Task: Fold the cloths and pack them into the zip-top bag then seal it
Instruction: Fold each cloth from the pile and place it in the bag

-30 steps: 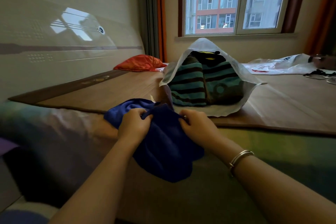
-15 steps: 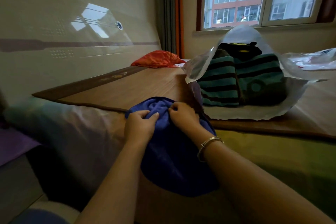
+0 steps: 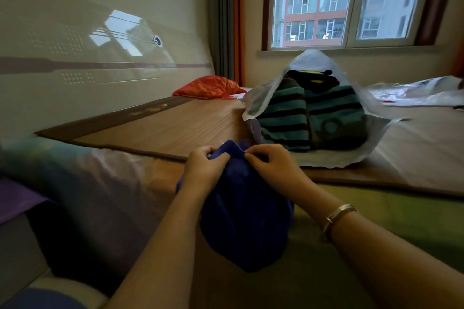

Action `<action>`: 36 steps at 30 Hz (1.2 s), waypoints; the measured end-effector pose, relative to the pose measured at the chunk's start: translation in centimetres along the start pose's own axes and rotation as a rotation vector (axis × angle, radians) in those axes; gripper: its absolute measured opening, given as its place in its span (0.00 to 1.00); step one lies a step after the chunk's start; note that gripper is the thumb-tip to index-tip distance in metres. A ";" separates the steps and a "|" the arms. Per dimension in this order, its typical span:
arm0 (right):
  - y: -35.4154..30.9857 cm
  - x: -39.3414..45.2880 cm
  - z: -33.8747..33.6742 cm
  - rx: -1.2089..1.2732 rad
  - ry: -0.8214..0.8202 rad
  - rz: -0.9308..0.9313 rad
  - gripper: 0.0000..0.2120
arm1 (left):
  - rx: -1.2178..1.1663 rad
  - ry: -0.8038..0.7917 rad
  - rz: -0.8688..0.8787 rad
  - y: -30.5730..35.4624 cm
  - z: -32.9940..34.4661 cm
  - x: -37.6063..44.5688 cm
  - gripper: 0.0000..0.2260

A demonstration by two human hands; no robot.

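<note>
My left hand [image 3: 204,170] and right hand [image 3: 272,167] sit close together, fingers curled, each pinching the top edge of the dark blue cloth [image 3: 244,221], which hangs bunched below them over the near edge of the bed [image 3: 389,221]. Just beyond my hands, the clear zip-top bag [image 3: 336,155] lies on the woven bed mat [image 3: 160,128] with its mouth gaping toward me. Folded teal-and-brown striped cloths [image 3: 296,118] are stacked inside it.
</note>
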State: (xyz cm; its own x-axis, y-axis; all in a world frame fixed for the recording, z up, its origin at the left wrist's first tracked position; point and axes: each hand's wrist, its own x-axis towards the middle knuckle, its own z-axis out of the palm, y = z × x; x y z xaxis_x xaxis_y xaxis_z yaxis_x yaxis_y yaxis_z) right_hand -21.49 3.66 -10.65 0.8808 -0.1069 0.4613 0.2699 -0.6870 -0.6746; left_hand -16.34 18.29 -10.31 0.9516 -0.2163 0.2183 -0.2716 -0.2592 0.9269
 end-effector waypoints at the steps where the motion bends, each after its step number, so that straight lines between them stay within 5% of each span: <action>1: -0.4 -0.9 -1.1 0.004 -0.002 -0.013 0.08 | -0.007 -0.050 0.032 1.0 0.1 -0.8 0.03; 6: -2.4 -5.4 -6.2 0.092 0.006 -0.026 0.09 | 0.004 -0.188 0.215 4.9 0.9 -4.4 0.04; 11: -2.5 -8.7 -9.3 0.159 -0.016 0.046 0.08 | -0.059 -0.437 0.067 6.1 2.3 -6.4 0.05; 19: -1.6 -9.6 -13.5 0.439 0.102 0.200 0.16 | -0.193 -0.527 0.044 7.8 6.3 -7.0 0.11; 26: -0.9 -10.5 -14.8 0.330 0.140 0.246 0.13 | -0.128 -0.496 0.252 8.2 7.5 -7.3 0.06; 36: 0.6 -11.3 -15.6 0.264 -0.114 0.277 0.16 | 0.073 -0.575 0.399 8.7 7.9 -8.0 0.04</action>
State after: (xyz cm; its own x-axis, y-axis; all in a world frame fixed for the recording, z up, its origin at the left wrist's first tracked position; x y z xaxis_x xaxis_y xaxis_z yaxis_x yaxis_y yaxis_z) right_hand -37.42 -6.78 -7.26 0.9678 -0.1714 0.1844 0.0939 -0.4335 -0.8963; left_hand -27.46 10.29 -6.37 0.5553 -0.7663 0.3231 -0.6124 -0.1139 0.7823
